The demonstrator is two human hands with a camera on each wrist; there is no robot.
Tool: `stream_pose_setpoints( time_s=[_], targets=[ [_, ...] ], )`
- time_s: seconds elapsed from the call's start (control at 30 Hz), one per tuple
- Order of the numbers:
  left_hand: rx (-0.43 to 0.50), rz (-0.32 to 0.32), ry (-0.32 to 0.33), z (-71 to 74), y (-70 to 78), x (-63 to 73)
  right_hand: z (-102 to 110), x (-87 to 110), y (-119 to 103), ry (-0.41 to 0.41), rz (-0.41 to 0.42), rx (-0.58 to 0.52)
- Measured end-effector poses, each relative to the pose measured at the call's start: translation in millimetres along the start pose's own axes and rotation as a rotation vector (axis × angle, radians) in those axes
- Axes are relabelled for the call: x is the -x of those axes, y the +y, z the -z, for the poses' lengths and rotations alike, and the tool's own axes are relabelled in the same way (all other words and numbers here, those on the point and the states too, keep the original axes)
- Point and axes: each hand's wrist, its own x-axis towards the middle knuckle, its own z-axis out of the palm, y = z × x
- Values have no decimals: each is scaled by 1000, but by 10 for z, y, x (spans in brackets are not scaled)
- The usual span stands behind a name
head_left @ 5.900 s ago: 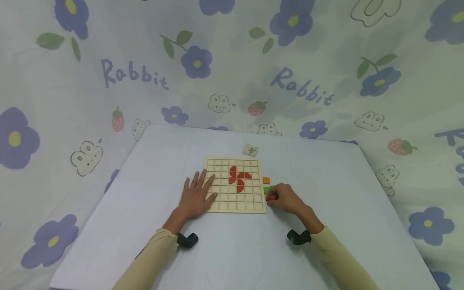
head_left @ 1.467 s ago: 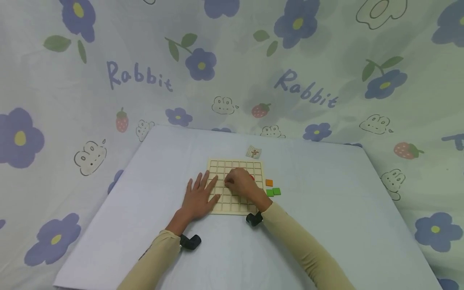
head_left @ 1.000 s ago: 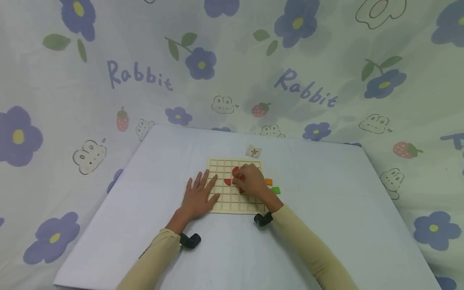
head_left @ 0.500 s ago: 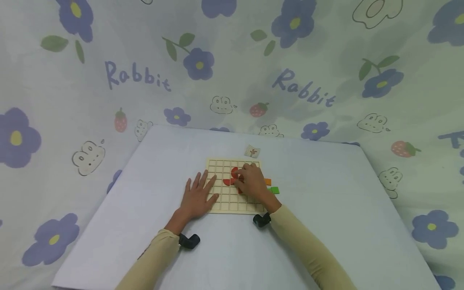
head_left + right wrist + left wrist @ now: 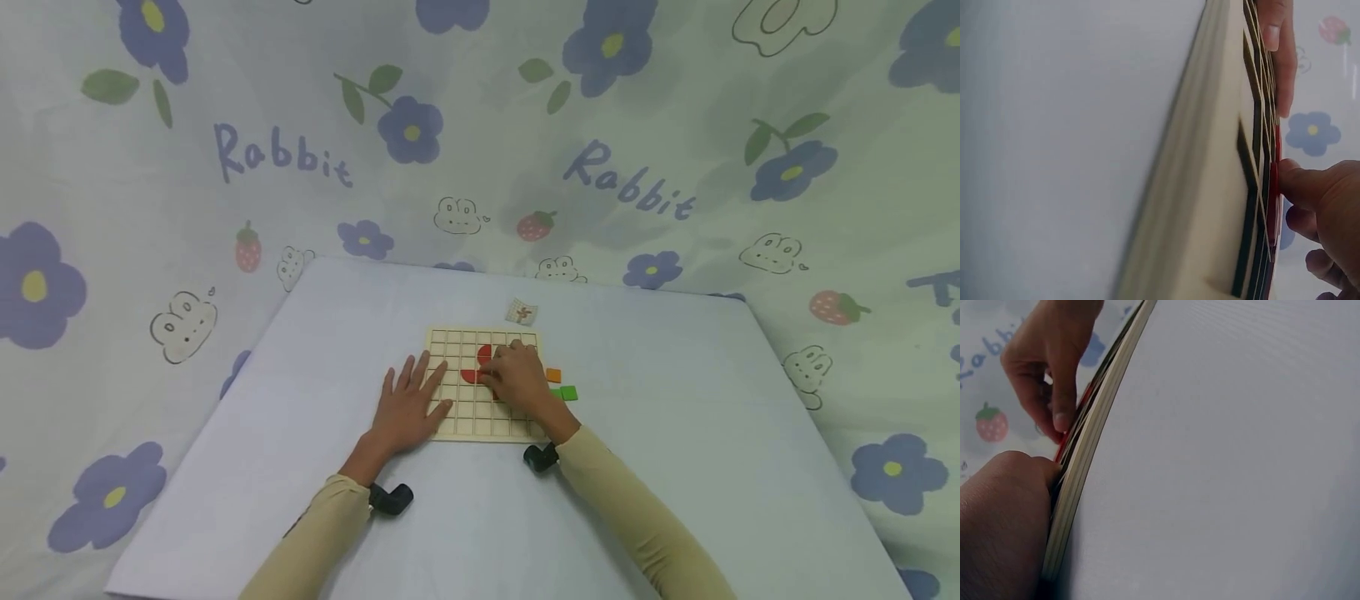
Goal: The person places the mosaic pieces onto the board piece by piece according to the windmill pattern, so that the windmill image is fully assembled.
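Note:
A square wooden grid board (image 5: 465,423) lies on the white table. My left hand (image 5: 403,408) rests on its left side with fingers spread. Red rounded tiles sit in the board's middle, among them an upper one (image 5: 484,353) and a left one (image 5: 468,377). My right hand (image 5: 517,379) is bent over this group and covers part of it. Its thumb and forefinger come down close together at a red tile beside the left one. In the right wrist view the thumb (image 5: 1297,184) touches a red tile (image 5: 1274,212) set in the grid.
An orange square tile (image 5: 553,375) and green square tiles (image 5: 569,392) lie off the board's right edge. Behind the board is a small card (image 5: 522,312) printed with a red pinwheel pattern. A patterned cloth (image 5: 465,125) hangs behind the table.
My right hand has gone from beside the board's right edge to the red tiles. A red tile now lies at the group's left; the fingers have since shifted slightly right. The left hand stays put.

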Motion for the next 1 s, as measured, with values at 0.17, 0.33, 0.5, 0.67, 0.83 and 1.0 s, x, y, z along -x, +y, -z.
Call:
stream_pose_setpoints(
  time_s=[0.17, 0.33, 0.5, 0.67, 0.83, 1.0],
  targets=[
    [26, -19, 13, 2, 14, -5, 73, 26, 72, -1, -52, -48],
    [13, -12, 7, -8, 7, -3, 283, 101, 275, -45, -178, -114],
    [25, -15, 12, 13, -6, 14, 529, 276, 530, -168, -305, -266],
    [29, 0, 6, 18, -7, 23, 651, 526, 750, -306, -372, -330],
    [26, -3, -2, -2, -4, 0, 714, 751, 891, -364, -373, -308],
    [21, -9, 2, -27, -8, -10, 699, 929, 944, -330, -337, -358]
  ],
)
